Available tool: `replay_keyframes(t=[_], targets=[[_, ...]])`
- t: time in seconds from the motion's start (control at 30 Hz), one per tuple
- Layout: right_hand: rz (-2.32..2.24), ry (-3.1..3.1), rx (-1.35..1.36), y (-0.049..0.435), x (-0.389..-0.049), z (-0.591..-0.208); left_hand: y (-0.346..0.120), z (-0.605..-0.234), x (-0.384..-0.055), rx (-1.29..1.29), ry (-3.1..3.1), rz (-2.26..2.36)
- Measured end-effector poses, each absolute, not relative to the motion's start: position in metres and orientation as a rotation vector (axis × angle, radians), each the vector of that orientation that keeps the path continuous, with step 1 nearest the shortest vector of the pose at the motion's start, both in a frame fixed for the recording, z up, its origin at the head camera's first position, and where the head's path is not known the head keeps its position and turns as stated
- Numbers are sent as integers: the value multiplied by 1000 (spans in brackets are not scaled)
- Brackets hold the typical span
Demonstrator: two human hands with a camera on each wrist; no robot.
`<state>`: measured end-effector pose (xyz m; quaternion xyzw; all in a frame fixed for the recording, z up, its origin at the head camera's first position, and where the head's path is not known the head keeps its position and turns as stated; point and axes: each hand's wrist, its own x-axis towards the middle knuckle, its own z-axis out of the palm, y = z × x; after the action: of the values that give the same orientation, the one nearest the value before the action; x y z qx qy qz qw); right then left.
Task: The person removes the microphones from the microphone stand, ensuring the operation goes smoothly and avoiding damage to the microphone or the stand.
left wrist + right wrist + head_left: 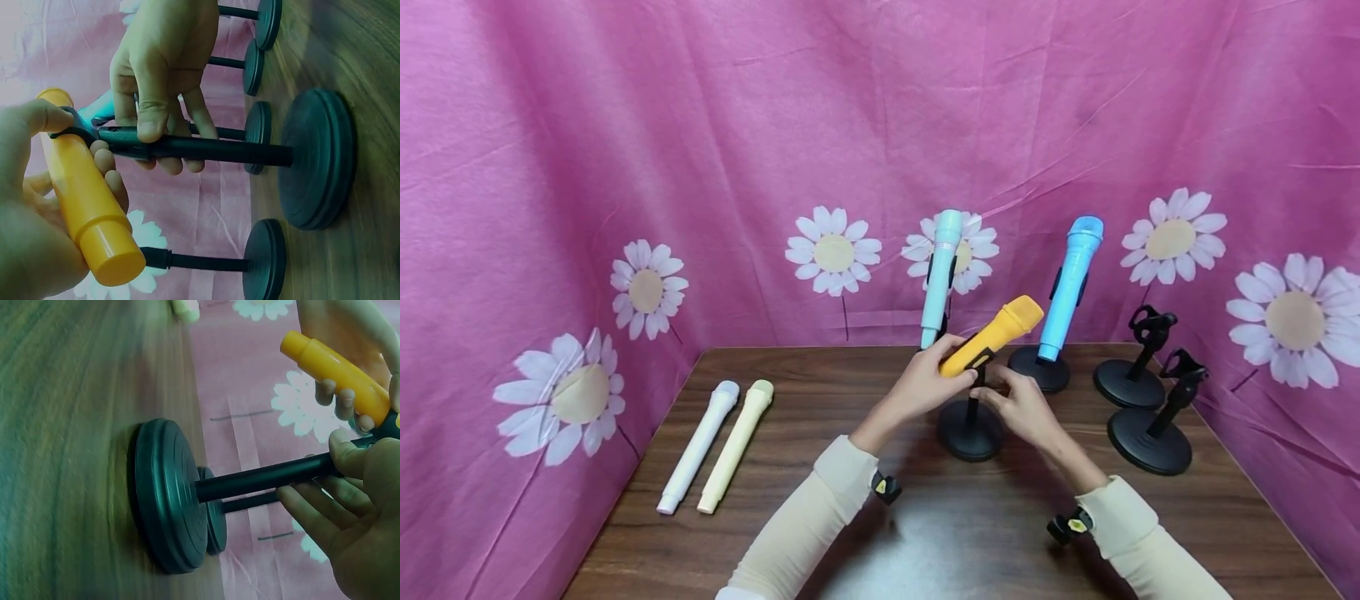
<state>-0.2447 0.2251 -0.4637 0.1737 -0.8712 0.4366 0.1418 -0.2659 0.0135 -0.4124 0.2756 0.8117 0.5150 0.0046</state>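
An orange toy microphone [992,335] [84,200] [337,375] lies tilted in the clip of a black round-based stand [970,429] [312,159] [165,494] at the table's middle. My left hand [928,379] [37,206] grips the microphone's handle. My right hand [1018,404] [159,69] [350,512] holds the stand's post just under the clip, thumb and fingers curled round it.
Two stands behind carry a pale teal microphone [942,275] and a blue microphone [1071,283]. Two bare stands [1131,379] [1150,437] are at the right. A white microphone [698,446] and a cream microphone [735,446] lie flat at the left. Pink daisy cloth surrounds the wooden table [955,542].
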Motion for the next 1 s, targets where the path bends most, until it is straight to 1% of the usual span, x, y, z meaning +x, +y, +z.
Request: replay_keyframes(t=[0.37, 0.57, 1.0], targets=[[1297, -2526, 629, 202, -230, -458, -25, -409, -252, 987, 2490, 1554], [1359, -2543, 680, 188, -225, -457, -43, -410, -245, 1009, 2483, 1536], [1433, -2555, 724, 166, -216, -460, -69, -414, -236, 1078, 2461, 1531]])
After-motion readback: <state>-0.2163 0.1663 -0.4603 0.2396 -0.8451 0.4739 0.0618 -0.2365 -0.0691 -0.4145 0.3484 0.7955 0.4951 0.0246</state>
